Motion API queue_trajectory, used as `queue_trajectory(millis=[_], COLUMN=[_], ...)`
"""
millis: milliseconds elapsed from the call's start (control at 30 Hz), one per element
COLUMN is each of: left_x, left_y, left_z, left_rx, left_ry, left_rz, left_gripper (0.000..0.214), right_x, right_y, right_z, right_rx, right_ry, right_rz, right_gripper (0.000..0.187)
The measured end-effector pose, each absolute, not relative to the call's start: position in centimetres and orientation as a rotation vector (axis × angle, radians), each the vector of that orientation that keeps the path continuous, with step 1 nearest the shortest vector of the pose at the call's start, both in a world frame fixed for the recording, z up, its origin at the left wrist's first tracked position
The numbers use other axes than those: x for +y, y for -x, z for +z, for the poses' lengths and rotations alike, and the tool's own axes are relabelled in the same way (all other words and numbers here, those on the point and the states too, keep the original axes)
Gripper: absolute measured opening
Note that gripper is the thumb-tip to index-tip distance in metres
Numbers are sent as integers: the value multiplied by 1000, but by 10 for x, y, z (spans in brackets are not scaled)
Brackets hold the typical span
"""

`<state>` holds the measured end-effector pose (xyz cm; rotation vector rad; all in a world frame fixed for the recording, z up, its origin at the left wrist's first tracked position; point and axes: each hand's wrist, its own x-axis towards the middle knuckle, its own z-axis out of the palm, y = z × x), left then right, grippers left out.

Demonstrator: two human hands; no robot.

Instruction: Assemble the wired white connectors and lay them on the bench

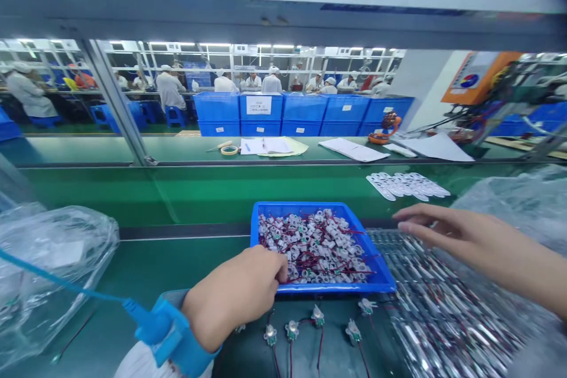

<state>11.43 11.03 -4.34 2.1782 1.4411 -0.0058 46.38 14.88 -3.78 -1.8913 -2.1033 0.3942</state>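
Observation:
A blue tray (325, 288) is heaped with small whitish, wired parts (316, 242). Over its near-left corner reaches my left hand (241, 289), fingers curled down and closed; what they hold, if anything, is hidden. A blue wrist strap (181, 336) with a cord circles that wrist. My right hand (456, 236) hovers above a clear tray of rows of shiny strip-like pieces (443, 307), fingers stretched out and nothing visible in them. In front of the blue tray, several loose wired parts (291, 331) lie on the green mat, red and dark leads trailing toward me.
Crumpled clear plastic bags lie at left (57, 266) and right (518, 201). White flat cutouts (407, 185) rest behind the right hand. Papers (270, 146) and a tape roll (229, 150) sit on the ledge. Blue bins (261, 109) and seated people are beyond.

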Motion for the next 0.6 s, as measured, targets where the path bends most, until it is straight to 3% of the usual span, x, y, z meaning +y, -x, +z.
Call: queue_trajectory(millis=[267, 600], left_x=[116, 119], left_y=[-108, -109], left_z=[-35, -39], left_rx=[1437, 1492], left_ry=[-2123, -1991], left_rz=[64, -5], left_gripper=[22, 26], right_x=[204, 214], right_y=[-510, -521], right_z=[-95, -123], right_rx=[-1731, -1548], right_ry=[2283, 2299], right_rz=[951, 797], right_gripper=[12, 19])
